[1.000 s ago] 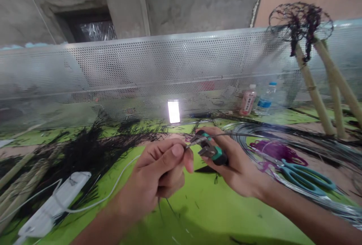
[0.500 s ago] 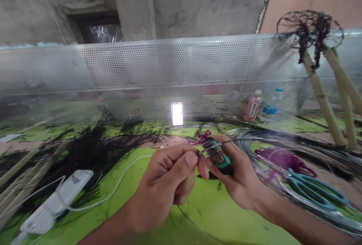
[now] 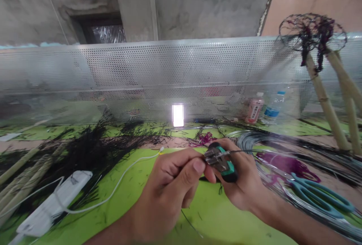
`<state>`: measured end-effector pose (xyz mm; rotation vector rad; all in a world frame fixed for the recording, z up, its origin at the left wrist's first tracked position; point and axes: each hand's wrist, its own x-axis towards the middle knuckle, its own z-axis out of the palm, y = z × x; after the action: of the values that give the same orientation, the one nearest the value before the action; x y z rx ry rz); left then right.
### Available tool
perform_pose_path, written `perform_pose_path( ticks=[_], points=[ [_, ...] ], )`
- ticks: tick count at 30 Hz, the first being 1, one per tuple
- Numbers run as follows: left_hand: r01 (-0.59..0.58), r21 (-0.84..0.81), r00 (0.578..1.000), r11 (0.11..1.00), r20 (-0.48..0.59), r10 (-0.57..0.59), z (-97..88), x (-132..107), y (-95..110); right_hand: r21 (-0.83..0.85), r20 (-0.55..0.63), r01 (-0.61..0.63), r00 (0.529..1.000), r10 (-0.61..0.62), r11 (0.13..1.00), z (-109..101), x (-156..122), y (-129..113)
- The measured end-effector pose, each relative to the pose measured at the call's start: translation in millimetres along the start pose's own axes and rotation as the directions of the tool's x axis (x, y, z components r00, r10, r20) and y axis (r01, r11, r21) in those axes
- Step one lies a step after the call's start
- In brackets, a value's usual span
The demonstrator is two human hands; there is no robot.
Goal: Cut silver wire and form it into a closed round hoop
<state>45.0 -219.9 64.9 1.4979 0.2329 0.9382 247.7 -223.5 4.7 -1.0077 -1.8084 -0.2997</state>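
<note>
My left hand (image 3: 172, 188) is closed, its thumb and forefinger pinching a thin dark wire (image 3: 241, 151) just left of the pliers' jaws. My right hand (image 3: 241, 177) is wrapped round a pair of pliers (image 3: 222, 162) with black and green handles. The metal jaws lie against the wire and nearly touch my left fingertips; whether they bite on it I cannot tell. Beyond the pliers the wire runs on to the right. Below my left hand, a thin wire end (image 3: 192, 224) hangs over the green tabletop (image 3: 226, 222).
Scissors (image 3: 319, 196) with blue handles lie at right on a coil of wire (image 3: 249, 141), near purple cord (image 3: 285, 166). Black strands (image 3: 85, 147) and a white power strip (image 3: 56, 203) with its cable occupy the left. Two bottles (image 3: 254, 107) stand before a perforated metal panel (image 3: 181, 64), near bamboo poles (image 3: 325, 98).
Both hands and the pliers sit slightly further right and lower in view. The jaws have come closer to my left fingertips. Less wire shows below my left hand.
</note>
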Motion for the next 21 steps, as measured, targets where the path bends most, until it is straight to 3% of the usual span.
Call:
perform_pose_path(
  ticks=[4, 11, 16, 18, 21],
  points=[
    [-0.036, 0.049, 0.999, 0.998, -0.038, 0.038, 1.6, -2, -1, -0.035, 0.006, -0.016, 1.000, 0.017, 0.999, -1, 1, -2],
    [-0.095, 0.168, 0.988, 0.981, -0.107, 0.114, 7.1, -13, 5, 0.213, 0.008, -0.041, 0.999, 0.040, 0.976, 1, 12, -2],
    [-0.127, 0.352, 0.978, 0.927, -0.112, 0.176, 10.9, -18, 19, 0.296, 0.018, -0.166, 0.986, 0.168, 0.941, 10, 16, 22],
    [-0.181, 0.500, 0.955, 0.847, -0.116, 0.272, 9.9, -19, 26, 0.282, -0.007, -0.238, 0.968, 0.251, 0.929, 12, 21, 43],
    [-0.253, 0.772, 0.901, 0.583, -0.032, 0.433, 6.2, -19, 35, 0.251, -0.126, -0.318, 0.926, 0.356, 0.914, 10, 31, 83]
  ],
)
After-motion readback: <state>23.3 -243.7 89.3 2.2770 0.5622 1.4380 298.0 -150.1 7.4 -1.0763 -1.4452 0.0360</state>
